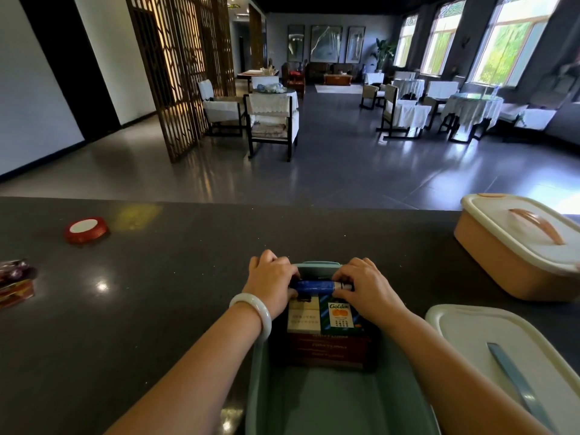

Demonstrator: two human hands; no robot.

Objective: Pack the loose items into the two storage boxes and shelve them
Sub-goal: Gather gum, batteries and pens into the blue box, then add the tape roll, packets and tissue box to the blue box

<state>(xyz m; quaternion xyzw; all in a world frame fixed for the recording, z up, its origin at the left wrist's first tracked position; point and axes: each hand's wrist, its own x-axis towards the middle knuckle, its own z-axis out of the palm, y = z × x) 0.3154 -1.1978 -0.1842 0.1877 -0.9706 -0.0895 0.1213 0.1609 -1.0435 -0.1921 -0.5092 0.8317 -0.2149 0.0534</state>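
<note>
An open green storage box (pixel 317 400) stands on the dark counter right in front of me. A white carton (pixel 303 318), a green "Golden" packet (pixel 340 315) and a dark red box (pixel 326 348) stand inside it at its far end. Above them a blue tube (pixel 314 287) lies crosswise. My left hand (pixel 270 282) grips its left end and my right hand (pixel 364 285) pinches its white-capped right end. The box's white lid (pixel 489 346) with a blue handle lies to the right. An orange storage box (pixel 514 246) with its lid on sits at the far right.
A red ribbon roll (pixel 86 230) lies on the counter at the far left. Shiny wrapped items and a red packet (pixel 14 282) sit at the left edge. Beyond the counter's far edge is a room with chairs and tables.
</note>
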